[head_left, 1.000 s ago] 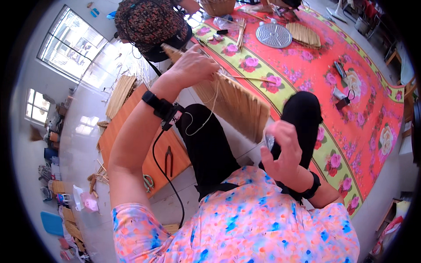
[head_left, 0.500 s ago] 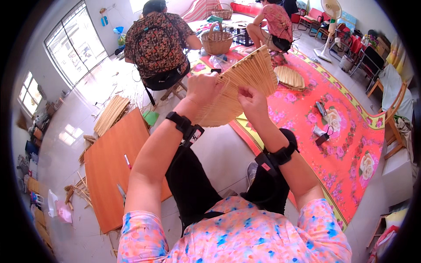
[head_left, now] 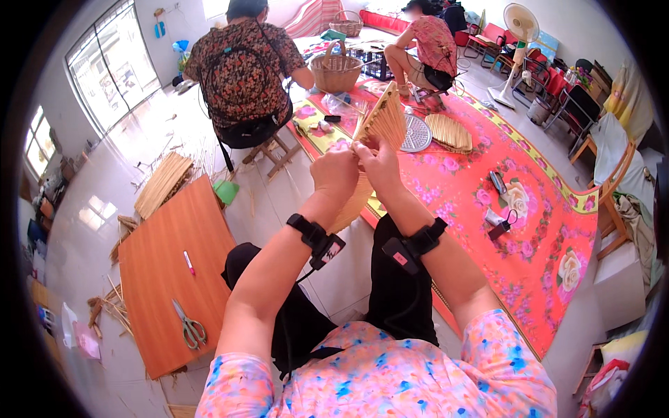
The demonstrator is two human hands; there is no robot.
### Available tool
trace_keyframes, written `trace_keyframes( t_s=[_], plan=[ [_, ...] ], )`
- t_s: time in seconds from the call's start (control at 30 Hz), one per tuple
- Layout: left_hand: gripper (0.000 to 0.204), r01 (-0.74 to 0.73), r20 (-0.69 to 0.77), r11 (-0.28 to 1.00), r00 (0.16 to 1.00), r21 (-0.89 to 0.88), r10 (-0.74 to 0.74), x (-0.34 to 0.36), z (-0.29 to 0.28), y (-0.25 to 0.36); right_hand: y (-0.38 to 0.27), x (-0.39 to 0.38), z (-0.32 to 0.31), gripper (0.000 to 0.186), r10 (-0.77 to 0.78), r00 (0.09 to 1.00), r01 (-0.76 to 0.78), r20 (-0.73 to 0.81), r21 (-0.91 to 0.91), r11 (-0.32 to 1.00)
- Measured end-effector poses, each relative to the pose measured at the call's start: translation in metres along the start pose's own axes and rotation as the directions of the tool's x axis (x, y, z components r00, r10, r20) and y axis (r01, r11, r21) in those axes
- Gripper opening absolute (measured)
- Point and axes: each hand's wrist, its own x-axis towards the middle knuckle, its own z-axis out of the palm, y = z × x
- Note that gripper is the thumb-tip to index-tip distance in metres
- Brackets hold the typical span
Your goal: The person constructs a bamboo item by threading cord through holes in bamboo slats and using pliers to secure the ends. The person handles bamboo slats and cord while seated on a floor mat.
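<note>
A pale yellow panel of narrow straw-like strips (head_left: 387,120) stands in front of me, turned nearly edge-on. My left hand (head_left: 334,171) is closed at its near left edge, knuckles up. Close beside it, my right hand (head_left: 380,164) pinches the same edge with thumb and fingers. The two hands almost touch. Part of the panel hangs below them, partly hidden by my hands and wrists. Loose thin strips stick up by the panel's left side.
An orange-brown board (head_left: 174,261) at left bears scissors (head_left: 188,325) and a marker (head_left: 189,262). Strip bundles (head_left: 164,184) lie beyond. On the red floral mat (head_left: 474,195) are a stack of yellow panels (head_left: 449,133) and a grey perforated disc (head_left: 417,134). Two people sit ahead near a wicker basket (head_left: 336,72).
The panel has turned from showing its broad face to nearly edge-on. My right hand has moved left, close against my left hand. The scissors now show fully on the board.
</note>
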Motion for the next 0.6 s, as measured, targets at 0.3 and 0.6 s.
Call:
trace_keyframes(
  t_s=[0.3,0.6],
  plan=[
    [0.041,0.003,0.103,0.989,0.995,-0.147,0.013,-0.102,-0.006,0.028,-0.071,-0.065,-0.031,0.041,0.028,0.998,0.004,0.054,-0.522,0.853],
    [0.043,-0.087,0.393,0.967,0.902,-0.239,0.178,-0.135,-0.082,-0.002,-0.060,-0.084,-0.048,0.032,-0.229,0.960,0.264,0.158,-0.780,0.568]
  ],
)
